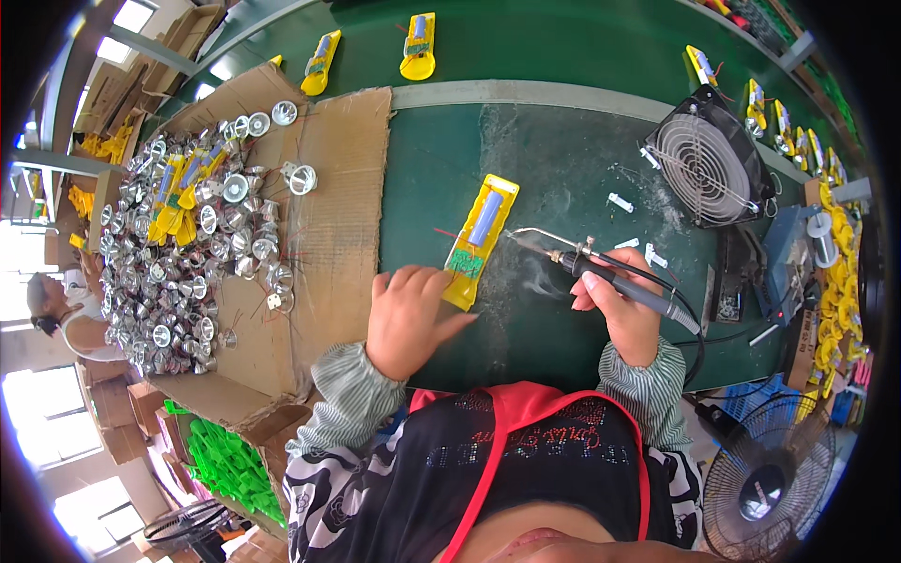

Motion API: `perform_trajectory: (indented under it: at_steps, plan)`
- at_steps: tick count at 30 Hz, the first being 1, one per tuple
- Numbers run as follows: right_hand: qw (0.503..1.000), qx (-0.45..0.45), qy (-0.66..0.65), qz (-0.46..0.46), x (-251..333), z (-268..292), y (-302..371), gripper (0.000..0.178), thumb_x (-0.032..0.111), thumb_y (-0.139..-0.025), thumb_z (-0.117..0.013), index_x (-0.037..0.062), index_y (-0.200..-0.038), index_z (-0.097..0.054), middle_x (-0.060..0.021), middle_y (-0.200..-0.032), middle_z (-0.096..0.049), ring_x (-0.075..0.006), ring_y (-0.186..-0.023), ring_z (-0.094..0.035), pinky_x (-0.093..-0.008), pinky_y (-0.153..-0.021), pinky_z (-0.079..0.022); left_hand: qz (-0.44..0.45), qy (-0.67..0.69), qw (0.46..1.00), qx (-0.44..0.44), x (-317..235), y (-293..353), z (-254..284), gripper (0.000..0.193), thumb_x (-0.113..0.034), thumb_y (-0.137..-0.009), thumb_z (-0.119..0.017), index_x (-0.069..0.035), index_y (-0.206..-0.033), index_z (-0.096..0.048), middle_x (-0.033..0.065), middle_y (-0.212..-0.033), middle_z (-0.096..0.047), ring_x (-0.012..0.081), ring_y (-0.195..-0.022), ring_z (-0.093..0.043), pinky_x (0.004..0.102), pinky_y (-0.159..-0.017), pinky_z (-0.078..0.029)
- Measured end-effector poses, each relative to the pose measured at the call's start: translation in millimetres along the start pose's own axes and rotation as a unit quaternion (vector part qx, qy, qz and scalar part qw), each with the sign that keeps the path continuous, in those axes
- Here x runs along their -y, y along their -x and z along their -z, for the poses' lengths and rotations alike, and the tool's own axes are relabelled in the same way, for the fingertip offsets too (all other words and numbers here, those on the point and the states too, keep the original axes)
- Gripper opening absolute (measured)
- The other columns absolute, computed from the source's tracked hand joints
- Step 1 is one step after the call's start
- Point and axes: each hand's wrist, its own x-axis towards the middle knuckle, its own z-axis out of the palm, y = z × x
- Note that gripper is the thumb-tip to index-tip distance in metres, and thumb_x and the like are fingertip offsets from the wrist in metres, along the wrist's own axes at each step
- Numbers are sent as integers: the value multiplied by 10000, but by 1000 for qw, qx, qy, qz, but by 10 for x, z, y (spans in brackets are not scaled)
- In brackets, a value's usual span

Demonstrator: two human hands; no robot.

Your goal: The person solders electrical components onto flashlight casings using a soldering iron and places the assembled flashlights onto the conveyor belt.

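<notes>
On the green bench in front of me lies a yellow plastic housing point(463, 291) with a blue cylindrical battery point(484, 218) and a small green circuit board point(465, 262). A thin red wire sticks out from its left side. My left hand point(408, 317) rests by the housing's lower left edge, thumb apart from the fingers; whether the fingertips touch it I cannot tell. In my right hand point(622, 305) is a soldering iron point(631, 286) with a thin metal guide tube point(554, 235) fixed along it. Its tip points at the housing from the right, slightly apart, with wisps of smoke below.
Left, a cardboard tray point(340, 188) holds many silver reflector cups point(235, 188) and some yellow housings. A square fan point(704, 164), small white parts point(619, 202) and a solder spool point(821, 227) stand right. More housings point(419, 47) lie on the far green surface. A person point(80, 314) is at far left.
</notes>
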Motion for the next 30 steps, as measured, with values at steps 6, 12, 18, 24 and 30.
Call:
perform_trajectory:
  at_steps: [6, 12, 18, 24, 30]
  plan:
    - [999, -45, 7, 19, 16, 152, -21, 147, 15, -844, -594, -35, -958, -516, -128, -752, -636, -140, -605, -622, -234, -563, -521, 21, 32, 997, 71, 18, -400, -100, 432, -261, -705, -705, -28, -1035, -553, 127, -987, -583, 296, -866, -576, 391, -742, -441]
    - [994, -109, -3, 31, 24, 323, -12, 159, 18, -840, -581, -29, -971, -504, -138, -749, -629, -150, -581, -604, -240, -547, -501, -11, 207, 978, 8, 124, -1971, -757, 491, -239, -771, -692, -8, -1170, -522, 165, -1093, -553, 306, -898, -606, 359, -823, -478]
    - [991, -135, -15, 14, 10, 426, -44, 157, 13, -835, -581, -35, -963, -503, -133, -757, -629, -149, -598, -608, -242, -560, -503, -86, 217, 966, -106, 256, -3037, -942, 495, -144, -780, -645, -48, -1243, -502, 161, -1211, -535, 298, -1067, -566, 354, -904, -459]
    - [992, -123, -26, -8, -15, 420, -132, 162, 18, -833, -588, -41, -957, -502, -131, -769, -634, -147, -603, -612, -241, -578, -513, 281, -211, 935, -51, 915, -2890, -386, 646, -266, -784, -634, -219, -1359, -343, 148, -1335, -406, 385, -1061, -543, 456, -825, -482]
    - [993, -117, -16, 5, 15, 325, -129, 158, 4, -833, -580, -33, -964, -501, -134, -750, -629, -148, -592, -610, -240, -561, -514, 180, -96, 976, -75, 1188, -2591, -537, 761, -183, -759, -617, -188, -1422, -245, 230, -1295, -392, 395, -949, -575, 439, -801, -511]
